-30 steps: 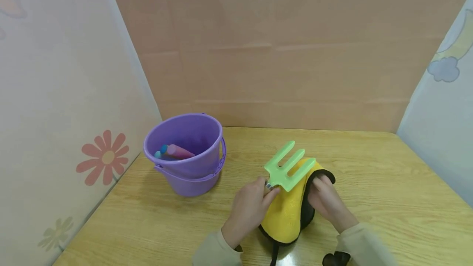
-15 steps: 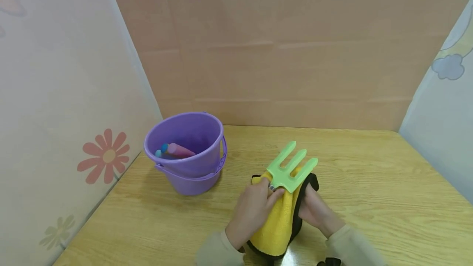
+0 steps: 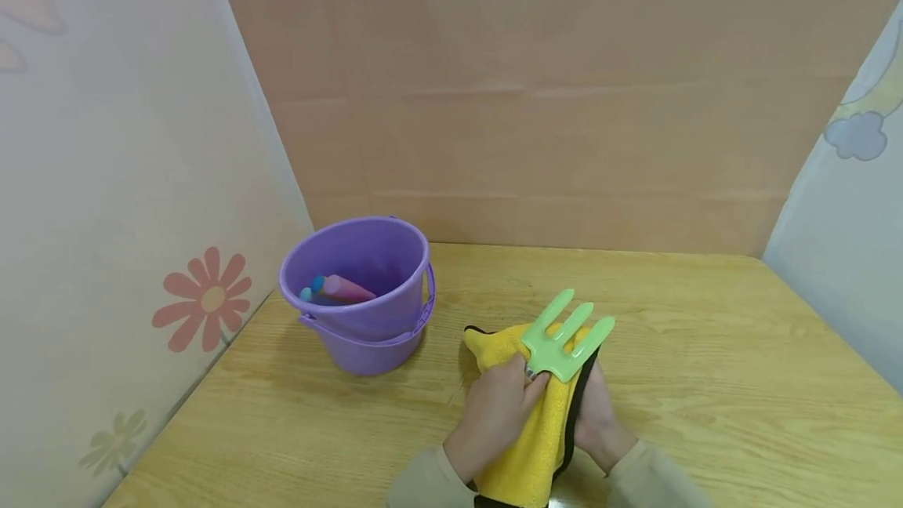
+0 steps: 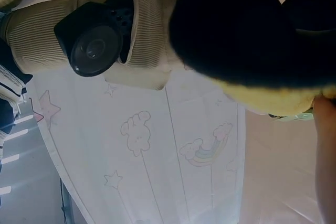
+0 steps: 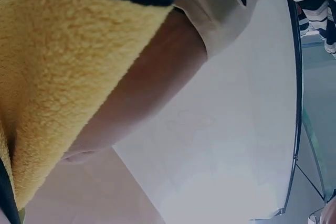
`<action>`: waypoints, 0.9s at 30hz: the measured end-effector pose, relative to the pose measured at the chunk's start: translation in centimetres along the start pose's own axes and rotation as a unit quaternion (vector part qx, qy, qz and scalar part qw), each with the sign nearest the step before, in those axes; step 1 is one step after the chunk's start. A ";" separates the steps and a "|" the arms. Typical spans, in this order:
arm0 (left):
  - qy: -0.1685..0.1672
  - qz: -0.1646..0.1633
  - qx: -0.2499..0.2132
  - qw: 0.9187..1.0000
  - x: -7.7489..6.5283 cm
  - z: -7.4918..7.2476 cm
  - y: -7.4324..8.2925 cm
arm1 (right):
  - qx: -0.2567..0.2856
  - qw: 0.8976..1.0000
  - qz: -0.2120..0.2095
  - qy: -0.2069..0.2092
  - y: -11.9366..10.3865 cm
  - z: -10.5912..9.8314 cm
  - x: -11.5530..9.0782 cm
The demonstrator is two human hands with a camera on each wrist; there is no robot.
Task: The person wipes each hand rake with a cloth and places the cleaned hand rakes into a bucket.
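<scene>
My left hand [image 3: 494, 414] grips a small garden hand fork [image 3: 557, 347] just below its light green head, with the thumb lying across the neck. The fork's three tines point up and away. Behind and beneath it hangs a yellow fleecy cloth [image 3: 525, 453] with black edging, spread wide under the left hand. From the right side my right hand [image 3: 596, 418] holds the cloth up against the back of the fork, its fingers hidden behind the fabric. Yellow pile of the cloth [image 5: 68, 61] fills much of the right wrist view; its dark border [image 4: 236, 35] covers the left wrist view's top.
A purple bucket [image 3: 374, 324] with its handle down stands at the left on the wooden table [image 3: 705, 351]. Inside it lie a pink rounded thing [image 3: 347, 289] and blue-tipped pieces. A brown paper-like backdrop [image 3: 536, 100] and pale printed side panels [image 3: 141, 139] enclose the table.
The cloth has been drawn left and toward the person, opening out behind the fork. My right hand has moved left and down with it; the fork has shifted slightly right and nearer.
</scene>
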State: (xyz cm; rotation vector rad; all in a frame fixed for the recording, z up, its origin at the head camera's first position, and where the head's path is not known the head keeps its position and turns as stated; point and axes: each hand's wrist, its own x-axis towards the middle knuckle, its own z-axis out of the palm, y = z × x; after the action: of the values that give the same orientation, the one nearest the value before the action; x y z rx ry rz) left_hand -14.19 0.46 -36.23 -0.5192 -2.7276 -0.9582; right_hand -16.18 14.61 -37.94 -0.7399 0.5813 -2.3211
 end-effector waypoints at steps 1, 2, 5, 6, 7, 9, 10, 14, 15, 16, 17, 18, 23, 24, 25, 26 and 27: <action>-0.002 -0.002 0.002 1.000 0.0 0.0 0.0 | 0.004 1.000 -0.006 0.003 0.0 0.1 0.1; -0.003 -0.003 0.005 1.000 0.0 0.1 0.0 | 0.007 1.000 -0.011 0.011 0.0 0.1 0.2; -0.010 -0.004 0.011 1.000 0.0 0.1 0.1 | -0.008 0.997 -0.037 0.064 -0.1 0.6 0.2; -0.014 -0.002 0.012 1.000 -0.1 0.2 0.1 | -0.011 0.995 -0.049 0.084 -0.3 0.7 0.2; -0.016 0.000 0.014 1.000 -0.1 0.2 0.2 | -0.013 0.992 -0.059 0.110 -0.4 0.9 0.2; -0.021 0.006 0.013 1.000 -0.3 0.3 0.2 | -0.027 0.982 -0.086 0.166 -0.7 1.1 0.1; -0.021 0.011 0.012 1.000 -0.4 0.4 0.3 | -0.033 0.976 -0.096 0.191 -0.9 1.1 0.1; -0.018 0.022 0.018 0.999 -0.6 0.6 0.3 | -0.036 0.957 -0.119 0.263 -1.7 1.1 0.0; -0.017 0.025 0.020 0.999 -0.6 0.6 0.2 | -0.033 0.955 -0.117 0.271 -1.9 1.1 0.0; -0.017 0.026 0.023 0.999 -0.6 0.6 0.3 | -0.032 0.953 -0.117 0.277 -2.1 1.1 0.0; -0.018 0.027 0.026 0.999 -0.6 0.6 0.3 | -0.027 0.952 -0.118 0.281 -2.2 1.1 0.0; -0.020 0.028 0.026 0.999 -0.5 0.6 0.3 | -0.027 0.952 -0.117 0.282 -2.3 1.2 0.0; -0.027 0.029 0.024 0.999 -0.6 0.5 0.3 | -0.026 0.949 -0.120 0.290 -2.4 1.1 -0.1; -0.027 0.029 0.024 0.999 -0.6 0.6 0.3 | -0.025 0.949 -0.121 0.290 -2.4 1.1 -0.1; -0.026 0.030 0.027 0.999 -0.6 0.6 0.2 | -0.020 0.949 -0.125 0.290 -2.5 1.1 -0.2; -0.026 0.030 0.029 0.999 -0.6 0.7 0.2 | -0.017 0.949 -0.130 0.287 -2.5 1.0 -0.2; -0.027 0.030 0.030 0.999 -0.7 0.7 0.2 | -0.021 0.949 -0.139 0.283 -2.5 1.0 -0.2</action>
State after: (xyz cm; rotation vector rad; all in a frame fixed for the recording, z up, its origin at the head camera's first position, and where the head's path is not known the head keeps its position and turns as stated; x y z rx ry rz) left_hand -13.52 0.88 -36.87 -0.6215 -2.7607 -0.8569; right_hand -16.49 16.36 -35.86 -0.1599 0.8153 -2.8079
